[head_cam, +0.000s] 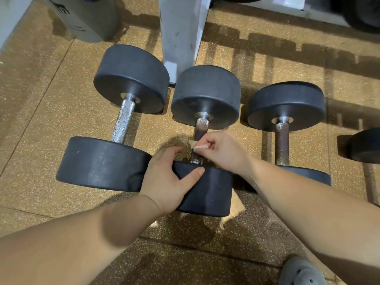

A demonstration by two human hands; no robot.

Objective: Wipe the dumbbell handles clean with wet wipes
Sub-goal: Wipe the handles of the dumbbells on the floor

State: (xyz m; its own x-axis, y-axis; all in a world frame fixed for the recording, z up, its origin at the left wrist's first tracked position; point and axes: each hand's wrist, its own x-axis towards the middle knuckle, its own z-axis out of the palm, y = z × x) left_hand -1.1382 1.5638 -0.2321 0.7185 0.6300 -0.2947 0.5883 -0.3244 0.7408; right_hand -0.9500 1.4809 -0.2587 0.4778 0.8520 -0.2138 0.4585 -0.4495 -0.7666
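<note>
The right hand (222,151) is hiding most of the wet wipe (198,146), pinching it in curled fingers against the handle (201,128) of the middle dumbbell (205,97); only a crumpled corner is showing. The left hand (170,177) is gripping that dumbbell's near head. Three whole dumbbells are lying side by side: the left dumbbell (131,79) at nine o'clock, the right dumbbell (285,105) at three. A fourth dumbbell (366,145) is being cut off by the right edge.
</note>
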